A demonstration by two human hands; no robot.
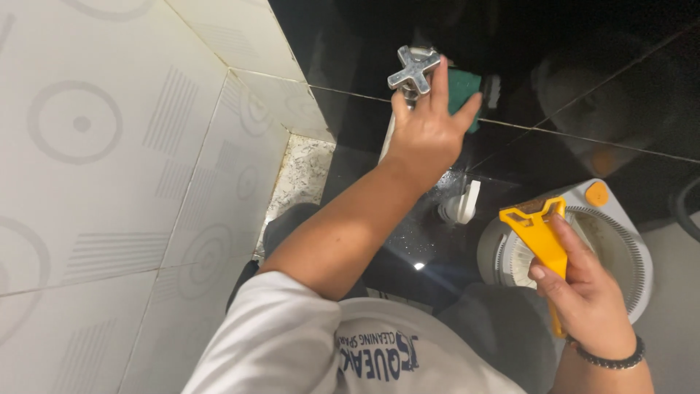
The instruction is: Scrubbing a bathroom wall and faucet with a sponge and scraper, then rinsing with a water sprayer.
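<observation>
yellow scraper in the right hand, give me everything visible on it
The yellow scraper looks like moulded plastic: a wide triangular head with a cut-out, narrowing to a straight handle. The right hand grips the handle, thumb along its front, head pointing up and left. Its lower end is hidden behind the palm. It sits over the grey-white bucket; no contact between them is visible.

The left hand (pixel 426 131) presses a green sponge (pixel 462 89) against the glossy black wall tile (pixel 583 58), just beside a chrome cross-handled tap (pixel 413 71). The right hand (pixel 583 295), with a dark beaded bracelet (pixel 609 359) on its wrist, grips a yellow scraper (pixel 541 233) over a white and grey bucket (pixel 620 241). Pale patterned tiles (pixel 109 146) cover the adjoining wall.
</observation>
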